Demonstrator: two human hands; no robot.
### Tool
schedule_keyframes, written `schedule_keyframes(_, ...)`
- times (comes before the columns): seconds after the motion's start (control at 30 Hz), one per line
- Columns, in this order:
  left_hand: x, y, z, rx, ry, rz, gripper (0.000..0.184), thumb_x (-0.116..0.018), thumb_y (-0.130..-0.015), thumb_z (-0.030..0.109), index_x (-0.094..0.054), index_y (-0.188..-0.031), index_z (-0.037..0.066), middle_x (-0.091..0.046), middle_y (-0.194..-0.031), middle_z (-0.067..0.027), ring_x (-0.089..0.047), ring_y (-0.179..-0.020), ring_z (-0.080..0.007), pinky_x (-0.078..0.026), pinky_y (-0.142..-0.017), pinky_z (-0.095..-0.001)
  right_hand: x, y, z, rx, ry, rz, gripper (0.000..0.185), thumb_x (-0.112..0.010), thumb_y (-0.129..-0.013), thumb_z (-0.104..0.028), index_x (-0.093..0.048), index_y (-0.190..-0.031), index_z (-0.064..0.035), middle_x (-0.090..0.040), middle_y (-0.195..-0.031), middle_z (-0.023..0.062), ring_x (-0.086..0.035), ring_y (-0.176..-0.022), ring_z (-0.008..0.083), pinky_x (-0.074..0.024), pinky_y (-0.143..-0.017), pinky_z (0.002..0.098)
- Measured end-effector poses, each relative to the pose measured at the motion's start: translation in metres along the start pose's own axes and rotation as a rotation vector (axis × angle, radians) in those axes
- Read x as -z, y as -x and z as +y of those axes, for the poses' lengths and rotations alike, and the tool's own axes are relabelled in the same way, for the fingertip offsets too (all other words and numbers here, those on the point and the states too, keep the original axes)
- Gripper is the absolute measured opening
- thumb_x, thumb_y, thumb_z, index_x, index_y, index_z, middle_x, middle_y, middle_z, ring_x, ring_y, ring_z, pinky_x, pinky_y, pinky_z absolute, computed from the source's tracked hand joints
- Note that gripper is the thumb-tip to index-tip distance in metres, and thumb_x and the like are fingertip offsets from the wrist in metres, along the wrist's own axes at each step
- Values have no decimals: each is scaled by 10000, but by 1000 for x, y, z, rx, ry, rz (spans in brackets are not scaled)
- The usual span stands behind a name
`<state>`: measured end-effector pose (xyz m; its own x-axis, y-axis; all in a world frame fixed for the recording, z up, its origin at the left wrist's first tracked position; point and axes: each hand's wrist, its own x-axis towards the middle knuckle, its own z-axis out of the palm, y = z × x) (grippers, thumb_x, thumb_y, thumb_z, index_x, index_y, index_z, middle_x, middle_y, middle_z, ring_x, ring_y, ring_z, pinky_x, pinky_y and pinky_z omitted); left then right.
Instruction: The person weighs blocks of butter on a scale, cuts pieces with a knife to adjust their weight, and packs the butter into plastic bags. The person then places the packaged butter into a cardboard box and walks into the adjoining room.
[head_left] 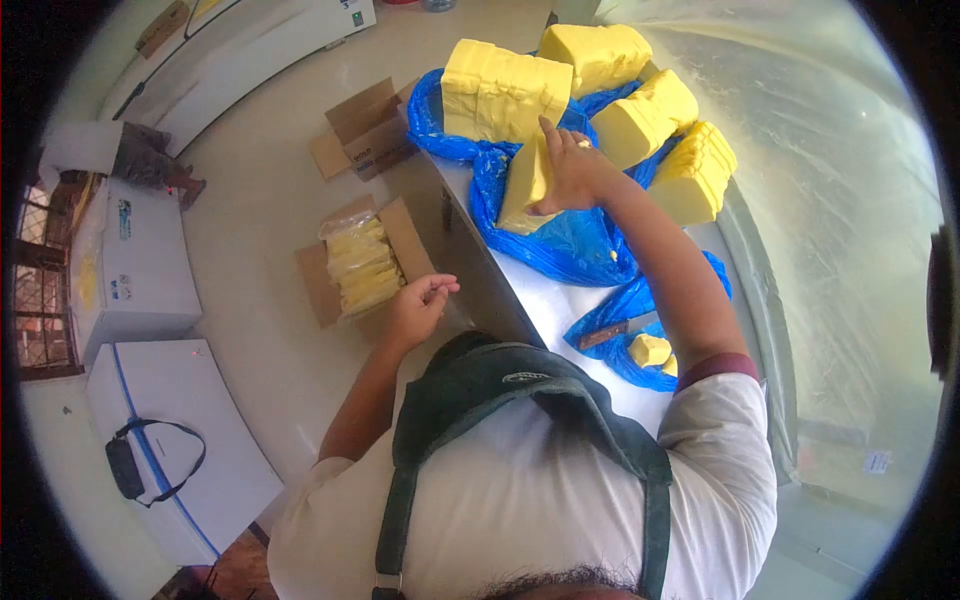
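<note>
My right hand point(580, 172) is on a yellow, butter-like block point(524, 190), its thumb and index finger spread along the block's near side. The block stands on blue plastic sheeting point(560, 250) at the table's left edge. A larger yellow block point(505, 92) lies just behind it, and several more stand to the right. My left hand point(420, 308) is held in the air left of the table, fingers loosely extended, with nothing visible in it. Below it is an open carton point(408, 240) holding bagged yellow sticks point(362, 265).
On the table point(540, 305), a wooden-handled knife point(605, 333) lies on blue plastic beside small yellow pieces point(650, 350). Another open carton point(368, 125) is on the floor. White chest freezers point(185, 440) line the left. Clear plastic sheeting point(800, 150) hangs right. Another person's legs point(150, 165) show far left.
</note>
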<state>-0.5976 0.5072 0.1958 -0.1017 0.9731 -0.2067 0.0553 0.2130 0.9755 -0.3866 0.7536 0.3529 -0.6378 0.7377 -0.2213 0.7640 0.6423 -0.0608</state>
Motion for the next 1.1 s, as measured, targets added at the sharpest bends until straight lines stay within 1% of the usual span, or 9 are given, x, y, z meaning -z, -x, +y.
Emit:
schedule_keyframes(0.33,4,-2,-2,11,1,-7,254,-531,-1005,158,-623,-1202,28,-710,-1060,-32,-569,-728,-54,-509,-659,-239,15,9,23,2,-71,39,1293,-847,-599,-503,-102,-1540,-24,-515,-1334,316,-474,-1283,453,-362,-1107,488)
schedule_keyframes(0.5,6,-6,-9,54,122,67,275,-520,-1010,181,-578,-1242,45,-705,-1050,-42,-582,-742,-78,-505,-645,-251,28,8,52,-8,-178,-89,1120,-833,-711,-418,-176,-1535,-40,-592,-1236,309,-552,-1202,438,-430,-1023,487)
schedule_keyframes(0.6,4,-20,-20,274,272,274,344,-475,-1025,263,-567,-1276,46,-696,-1093,-73,-578,-735,-100,-480,-613,-254,-2,-3,80,114,-186,-43,1015,-783,-787,-416,-204,-1526,-28,-587,-1246,310,-549,-1205,440,-430,-1022,492)
schedule_keyframes(0.73,0,-56,-30,265,356,302,385,-465,-1027,312,-562,-1277,36,-691,-1091,-86,-602,-804,-124,-507,-669,-286,-22,-6,57,86,-343,109,999,-748,-818,-444,-200,-1515,17,-583,-1242,323,-555,-1193,450,-422,-1025,508)
schedule_keyframes(0.83,-13,-94,-19,173,407,273,403,-464,-1032,327,-560,-1268,16,-685,-1071,-92,-611,-868,-135,-522,-736,-312,-21,-20,33,-158,-477,291,1000,-731,-822,-465,-215,-1490,70,-587,-1234,329,-581,-1163,439,-449,-997,502)
schedule_keyframes(0.9,-26,-125,-20,56,497,245,434,-466,-1033,352,-552,-1278,3,-677,-1060,-96,-617,-914,-162,-527,-790,-328,-23,-34,32,-397,-503,313,927,-729,-813,-451,-330,-1417,128,-614,-1182,330,-625,-1103,418,-497,-935,483)
schedule_keyframes(0.97,-37,-150,-22,88,497,198,410,-471,-1034,331,-557,-1275,11,-670,-1030,-82,-607,-859,-158,-521,-760,-313,-16,-40,30,-425,-398,295,791,-761,-784,-372,-475,-1292,163,-652,-1110,307,-667,-1039,373,-558,-810,460)
schedule_keyframes(1.07,-42,-170,-20,175,454,126,382,-491,-1029,317,-594,-1221,3,-666,-965,-69,-600,-792,-165,-506,-722,-307,-20,-34,22,-478,-1111,31,456,-816,-723,-258,-687,-903,140,-674,-830,175,-647,-663,256,-525,-488,390)
schedule_keyframes(1.1,-44,-174,-18,223,415,100,384,-506,-1023,323,-627,-1170,-11,-668,-931,-70,-603,-780,-177,-496,-714,-316,-26,-28,18,-481,-1113,42,456,-816,-723,-258,-687,-903,140,-674,-830,175,-647,-663,256,-525,-488,390)
